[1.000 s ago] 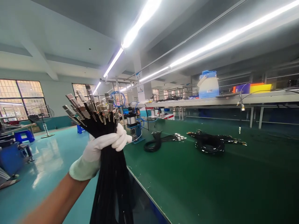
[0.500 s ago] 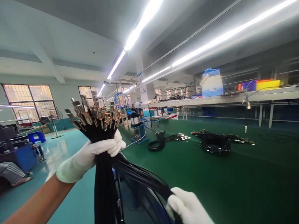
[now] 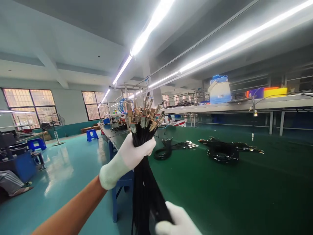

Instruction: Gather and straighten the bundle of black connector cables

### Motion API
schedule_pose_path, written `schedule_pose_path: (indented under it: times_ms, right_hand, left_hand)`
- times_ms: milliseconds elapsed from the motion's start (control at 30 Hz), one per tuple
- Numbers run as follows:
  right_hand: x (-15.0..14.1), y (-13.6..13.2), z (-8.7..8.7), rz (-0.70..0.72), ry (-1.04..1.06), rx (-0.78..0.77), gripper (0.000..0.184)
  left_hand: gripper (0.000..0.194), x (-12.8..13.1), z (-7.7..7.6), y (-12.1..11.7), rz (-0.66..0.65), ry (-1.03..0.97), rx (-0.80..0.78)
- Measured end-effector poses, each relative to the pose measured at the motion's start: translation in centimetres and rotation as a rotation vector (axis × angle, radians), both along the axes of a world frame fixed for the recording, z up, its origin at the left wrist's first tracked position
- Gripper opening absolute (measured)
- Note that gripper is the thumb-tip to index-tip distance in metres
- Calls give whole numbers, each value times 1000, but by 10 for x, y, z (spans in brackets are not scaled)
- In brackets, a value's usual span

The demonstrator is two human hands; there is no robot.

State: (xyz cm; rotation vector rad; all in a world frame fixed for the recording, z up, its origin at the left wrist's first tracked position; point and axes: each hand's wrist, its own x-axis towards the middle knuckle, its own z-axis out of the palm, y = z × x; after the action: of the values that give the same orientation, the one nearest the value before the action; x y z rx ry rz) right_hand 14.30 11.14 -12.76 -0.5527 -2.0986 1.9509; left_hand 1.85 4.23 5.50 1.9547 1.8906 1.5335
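**Gloved hands grip a cable bundle over the bench edge**

Nearest, the right hand [image 3: 177, 222] is closed around the lower run of the black cable bundle [image 3: 144, 176]. Above it, the left hand [image 3: 137, 151] is clenched tight just below the metal connector ends [image 3: 144, 114], holding the bundle upright. Beyond, on the green bench [image 3: 220, 195], lie two coiled cable bunches [image 3: 221, 151]. A blue-lidded jug [image 3: 218, 89] stands on the far shelf.

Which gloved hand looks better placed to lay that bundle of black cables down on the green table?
Probably the left hand: it grips the bundle of black cables just under the metal plugs, over the green table edge. The right hand only holds the lower strands near the frame's bottom.
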Motion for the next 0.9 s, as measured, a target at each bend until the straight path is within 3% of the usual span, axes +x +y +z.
schedule_pose_path:
  times_ms: [67,167,233,300,367,433,533,633,700,800,900]
  right_hand:
    - [10,18,3,-145,24,115,11]
    - [6,20,-1,-279,-3,269,12]
    - [-3,8,-7,-159,2,206,11]
    - [-10,0,-12,49,65,59,14]
    - [-7,5,-11,155,132,-58,12]
    - [2,20,-6,175,167,-92,7]
    - [15,37,7,222,178,-76,3]
    - [14,29,19,210,193,-97,28]
    - [7,14,24,183,205,-90,36]
    - [2,3,27,184,190,-67,16]
    - [11,16,30,75,143,-22,9]
  left_hand:
    - [32,-4,0,-3,20,73,-76]
    - [26,-1,2,-1,8,93,-92]
    - [24,5,4,3,-29,82,-65]
    - [23,7,5,7,-51,113,-84]
    - [22,3,8,6,-66,152,-126]
    - [23,-5,12,-1,-123,147,-154]
    - [22,-14,18,-11,-336,41,-110]
    - [19,-11,19,-10,-486,-95,-50]
    - [19,-8,17,-5,-511,-138,-60]
    - [19,-14,14,1,-556,-110,-110]
    - [18,-32,11,-1,-603,-89,-160]
